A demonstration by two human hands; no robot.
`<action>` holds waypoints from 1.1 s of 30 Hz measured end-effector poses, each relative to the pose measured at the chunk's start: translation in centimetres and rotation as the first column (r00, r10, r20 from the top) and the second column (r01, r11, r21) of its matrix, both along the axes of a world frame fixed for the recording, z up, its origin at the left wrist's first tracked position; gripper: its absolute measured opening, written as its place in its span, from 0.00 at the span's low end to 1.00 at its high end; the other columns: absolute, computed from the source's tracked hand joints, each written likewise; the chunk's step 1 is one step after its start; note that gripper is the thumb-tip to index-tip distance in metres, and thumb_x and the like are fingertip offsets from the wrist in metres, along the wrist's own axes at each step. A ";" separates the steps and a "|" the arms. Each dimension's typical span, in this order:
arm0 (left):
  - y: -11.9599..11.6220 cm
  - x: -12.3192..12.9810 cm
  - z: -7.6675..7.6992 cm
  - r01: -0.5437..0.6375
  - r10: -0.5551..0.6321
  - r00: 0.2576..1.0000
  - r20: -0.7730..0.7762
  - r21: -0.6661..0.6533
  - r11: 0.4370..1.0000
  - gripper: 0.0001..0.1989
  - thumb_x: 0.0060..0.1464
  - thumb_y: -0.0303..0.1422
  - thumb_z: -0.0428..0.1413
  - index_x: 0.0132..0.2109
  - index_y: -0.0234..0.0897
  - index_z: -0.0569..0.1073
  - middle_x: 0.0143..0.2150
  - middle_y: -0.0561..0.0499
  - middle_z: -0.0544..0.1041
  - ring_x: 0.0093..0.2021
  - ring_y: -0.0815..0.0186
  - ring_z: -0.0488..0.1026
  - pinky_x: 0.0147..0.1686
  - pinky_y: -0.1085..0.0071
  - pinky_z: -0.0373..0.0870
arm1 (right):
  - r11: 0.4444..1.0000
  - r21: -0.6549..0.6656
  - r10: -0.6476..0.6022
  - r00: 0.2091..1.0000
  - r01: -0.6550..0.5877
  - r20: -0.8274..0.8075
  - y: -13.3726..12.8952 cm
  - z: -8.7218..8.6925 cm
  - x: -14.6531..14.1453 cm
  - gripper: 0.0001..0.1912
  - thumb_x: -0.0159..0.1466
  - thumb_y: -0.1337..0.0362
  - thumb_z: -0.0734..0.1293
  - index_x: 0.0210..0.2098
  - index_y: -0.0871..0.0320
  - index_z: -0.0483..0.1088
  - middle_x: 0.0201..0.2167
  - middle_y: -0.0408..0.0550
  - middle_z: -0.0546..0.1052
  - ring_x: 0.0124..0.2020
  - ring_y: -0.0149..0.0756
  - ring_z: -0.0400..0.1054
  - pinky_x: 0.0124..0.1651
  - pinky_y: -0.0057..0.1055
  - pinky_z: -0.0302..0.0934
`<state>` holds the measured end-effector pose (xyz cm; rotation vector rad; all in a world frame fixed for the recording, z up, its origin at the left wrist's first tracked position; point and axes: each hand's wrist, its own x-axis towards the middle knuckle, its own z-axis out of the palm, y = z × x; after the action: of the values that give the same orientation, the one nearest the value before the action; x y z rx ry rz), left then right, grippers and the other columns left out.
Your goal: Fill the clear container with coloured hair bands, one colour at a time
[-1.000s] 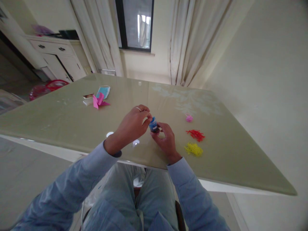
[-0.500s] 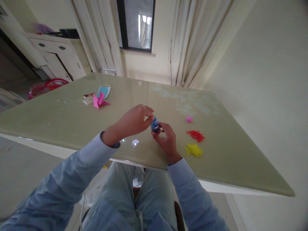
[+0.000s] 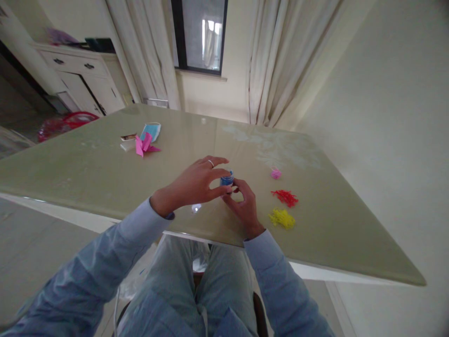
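Observation:
A small blue jar [image 3: 226, 180] stands near the front middle of the table. My right hand [image 3: 244, 203] grips its lower right side between thumb and fingers. From the left, my left hand [image 3: 198, 182], with a ring on one finger, reaches over the jar; its fingers are spread, the thumb at the jar's front and the fingers at its top. To the right lie a pink ball [image 3: 276, 173], a heap of red strands [image 3: 286, 197] and a heap of yellow strands [image 3: 282, 218].
On the glossy green table [image 3: 333, 224], a pink folded paper [image 3: 144, 145], a blue face mask [image 3: 152, 131] and small flat items lie at the back left. A white cabinet [image 3: 82, 70] stands beyond the table's left end.
My left hand's fingers have opened from a pinch at the jar's top and spread around it. The jar looks more upright. My right hand has hardly moved.

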<state>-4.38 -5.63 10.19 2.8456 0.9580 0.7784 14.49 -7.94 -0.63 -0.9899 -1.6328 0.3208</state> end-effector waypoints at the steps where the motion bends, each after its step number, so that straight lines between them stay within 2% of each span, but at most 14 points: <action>1: 0.0 0.0 0.0 0.000 0.000 1.000 -0.016 -0.001 1.000 0.18 0.63 0.45 0.56 0.49 0.38 0.80 0.62 0.36 0.74 0.62 0.51 0.71 0.62 0.52 0.67 | 1.000 0.007 0.010 1.000 -0.010 0.005 0.0 0.0 0.0 0.17 0.61 0.65 0.71 0.49 0.55 0.72 0.41 0.49 0.78 0.41 0.38 0.72 0.40 0.34 0.67; 9: 0.4 0.5 1.4 -0.019 0.001 0.967 -0.256 -0.068 0.998 0.23 0.59 0.53 0.58 0.45 0.38 0.82 0.69 0.36 0.66 0.66 0.47 0.67 0.64 0.53 0.65 | 0.995 0.072 0.066 0.997 -0.069 0.043 -0.2 0.4 0.0 0.14 0.62 0.65 0.70 0.48 0.55 0.72 0.39 0.49 0.77 0.39 0.38 0.71 0.38 0.34 0.67; 13: 0.6 1.3 1.5 -0.056 0.015 0.938 -0.346 -0.109 0.992 0.21 0.57 0.50 0.60 0.45 0.37 0.82 0.71 0.35 0.63 0.65 0.45 0.69 0.62 0.53 0.67 | 0.994 0.075 0.079 0.996 -0.082 0.037 -0.2 0.1 0.0 0.14 0.62 0.64 0.70 0.48 0.55 0.72 0.40 0.50 0.78 0.39 0.38 0.71 0.38 0.33 0.67; 19: 1.3 0.9 1.2 -0.039 -0.018 0.958 -0.287 -0.190 0.981 0.15 0.62 0.41 0.57 0.47 0.38 0.82 0.69 0.37 0.67 0.65 0.51 0.69 0.63 0.57 0.66 | 0.998 -0.006 0.058 0.998 -0.058 -0.008 0.1 0.0 -0.1 0.16 0.60 0.66 0.72 0.48 0.54 0.73 0.41 0.49 0.78 0.40 0.37 0.71 0.38 0.33 0.67; 27: 2.6 -0.7 0.9 -0.042 0.011 0.980 -0.197 -0.155 0.987 0.14 0.57 0.37 0.61 0.50 0.39 0.81 0.62 0.42 0.76 0.62 0.56 0.73 0.63 0.61 0.65 | 0.992 -0.106 0.061 0.997 -0.066 -0.048 0.5 -0.7 0.1 0.20 0.58 0.62 0.74 0.50 0.52 0.74 0.41 0.48 0.78 0.40 0.38 0.72 0.39 0.34 0.67; 33: 3.0 -0.5 0.2 0.040 -0.070 0.982 -0.174 -0.167 0.985 0.08 0.56 0.34 0.62 0.43 0.38 0.82 0.58 0.42 0.78 0.60 0.56 0.74 0.61 0.62 0.67 | 0.986 -0.147 0.072 0.994 -0.083 -0.085 0.5 -0.8 0.0 0.20 0.58 0.62 0.74 0.50 0.52 0.74 0.42 0.47 0.79 0.40 0.38 0.72 0.39 0.34 0.66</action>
<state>-4.90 -2.68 10.37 2.8210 0.9101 0.4227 14.51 -7.39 -1.40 -1.0144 -1.5952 0.5359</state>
